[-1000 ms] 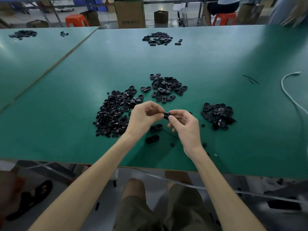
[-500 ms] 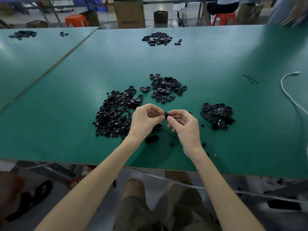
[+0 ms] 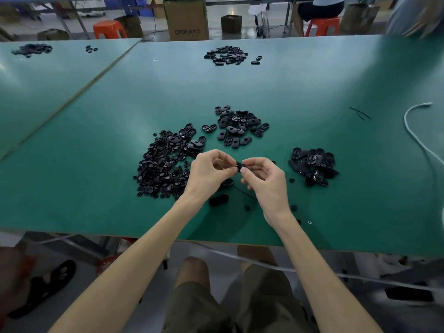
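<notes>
A small black plastic part (image 3: 239, 165) is pinched between my left hand (image 3: 208, 173) and my right hand (image 3: 265, 180), a little above the green table (image 3: 96, 193). Most of the part is hidden by my fingertips. To the left lies a big heap of tiny black round pieces (image 3: 161, 167). Beyond my hands sits a pile of black oval shells (image 3: 236, 127), and on the right a smaller pile of black oval pieces (image 3: 312, 164). Two black oval parts (image 3: 218, 200) lie on the table under my hands.
A white cable (image 3: 418, 138) curves along the table's right side. Another pile of black parts (image 3: 225, 55) lies at the far edge. Behind the table stand cardboard boxes (image 3: 186, 19) and orange stools (image 3: 109, 30). A person's hand (image 3: 420, 22) shows at the top right.
Both hands have risen slightly and stayed together on the small black part; my fingers have shifted a little around it. Nothing else on the table moved.
</notes>
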A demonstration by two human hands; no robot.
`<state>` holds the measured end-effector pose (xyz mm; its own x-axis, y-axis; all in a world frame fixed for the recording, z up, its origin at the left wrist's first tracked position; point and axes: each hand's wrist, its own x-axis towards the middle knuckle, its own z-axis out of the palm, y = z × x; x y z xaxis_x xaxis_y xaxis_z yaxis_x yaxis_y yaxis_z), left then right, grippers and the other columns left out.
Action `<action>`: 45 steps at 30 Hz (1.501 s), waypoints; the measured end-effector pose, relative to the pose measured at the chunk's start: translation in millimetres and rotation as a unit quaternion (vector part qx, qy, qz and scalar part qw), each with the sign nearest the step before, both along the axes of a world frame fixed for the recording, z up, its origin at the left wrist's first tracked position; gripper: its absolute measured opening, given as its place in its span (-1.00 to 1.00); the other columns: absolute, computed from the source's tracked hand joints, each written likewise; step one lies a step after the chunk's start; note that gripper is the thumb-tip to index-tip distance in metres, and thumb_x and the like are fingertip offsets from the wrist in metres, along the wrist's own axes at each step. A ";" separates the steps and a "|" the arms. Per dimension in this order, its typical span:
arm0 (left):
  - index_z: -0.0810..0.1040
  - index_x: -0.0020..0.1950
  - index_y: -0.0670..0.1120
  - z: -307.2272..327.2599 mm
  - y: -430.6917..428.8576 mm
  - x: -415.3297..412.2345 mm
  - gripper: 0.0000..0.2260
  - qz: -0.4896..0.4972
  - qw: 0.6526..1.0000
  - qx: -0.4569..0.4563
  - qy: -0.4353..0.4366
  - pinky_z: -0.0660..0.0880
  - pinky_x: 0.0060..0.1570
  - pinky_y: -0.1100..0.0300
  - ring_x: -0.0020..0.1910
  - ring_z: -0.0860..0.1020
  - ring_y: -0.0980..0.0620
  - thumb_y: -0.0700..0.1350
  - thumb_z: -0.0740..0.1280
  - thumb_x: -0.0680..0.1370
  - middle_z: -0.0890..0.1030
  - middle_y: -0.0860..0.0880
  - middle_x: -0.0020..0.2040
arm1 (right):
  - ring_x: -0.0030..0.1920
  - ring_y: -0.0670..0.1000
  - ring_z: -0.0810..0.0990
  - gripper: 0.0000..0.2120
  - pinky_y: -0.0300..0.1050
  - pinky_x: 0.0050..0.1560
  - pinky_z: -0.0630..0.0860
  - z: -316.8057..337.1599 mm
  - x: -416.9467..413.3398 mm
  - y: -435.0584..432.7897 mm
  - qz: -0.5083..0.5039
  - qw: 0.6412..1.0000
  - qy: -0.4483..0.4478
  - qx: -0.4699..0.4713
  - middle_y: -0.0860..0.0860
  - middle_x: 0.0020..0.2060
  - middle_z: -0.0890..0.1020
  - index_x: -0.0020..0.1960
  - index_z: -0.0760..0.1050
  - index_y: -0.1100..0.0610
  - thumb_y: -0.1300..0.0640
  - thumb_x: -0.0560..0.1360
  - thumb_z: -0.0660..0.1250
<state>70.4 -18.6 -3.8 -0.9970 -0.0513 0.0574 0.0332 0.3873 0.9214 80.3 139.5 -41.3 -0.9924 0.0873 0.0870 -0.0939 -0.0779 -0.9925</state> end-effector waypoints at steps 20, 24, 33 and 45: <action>0.63 0.09 -0.15 5.7 -15.0 -7.3 -0.71 -0.029 0.996 0.075 -0.047 0.57 -0.05 0.34 -0.08 0.67 0.07 -0.19 0.61 0.43 0.74 -0.06 -0.02 | -0.26 -0.06 0.67 -0.88 -0.29 -0.25 0.52 2.0 0.1 2.4 0.034 0.999 0.005 -0.023 -0.04 -0.14 0.75 0.04 0.67 0.11 0.28 0.55 0.49; 0.66 0.08 -0.18 7.9 -14.4 -6.8 -0.79 -0.069 0.990 0.110 -0.051 0.57 -0.03 0.19 -0.10 0.69 0.00 -0.23 0.57 0.47 0.75 -0.13 -0.06 | -0.25 -0.06 0.68 -0.88 -0.27 -0.26 0.54 2.7 0.0 2.2 0.027 0.999 0.007 -0.028 -0.01 -0.12 0.75 0.06 0.66 0.14 0.28 0.55 0.50; 0.72 0.01 -0.07 5.6 -2.8 -4.0 -0.88 -0.071 0.983 0.162 -0.046 0.52 -0.20 0.38 -0.19 0.66 0.17 -0.17 0.56 0.49 0.73 0.02 -0.16 | -0.20 -0.06 0.62 -0.87 -0.22 -0.18 0.54 0.9 -0.6 1.1 0.014 1.000 -0.008 -0.002 -0.01 -0.22 0.71 -0.07 0.63 0.10 0.17 0.50 0.58; 0.71 0.16 -0.07 10.3 -13.0 -3.4 -0.76 -0.137 0.984 0.109 -0.036 0.61 -0.17 0.25 -0.15 0.64 0.06 -0.34 0.42 0.58 0.65 -0.33 0.00 | -0.20 -0.05 0.69 -0.93 -0.22 -0.26 0.55 -1.2 -1.9 0.8 0.000 1.000 0.004 -0.014 -0.03 -0.13 0.75 0.05 0.67 0.09 0.17 0.57 0.49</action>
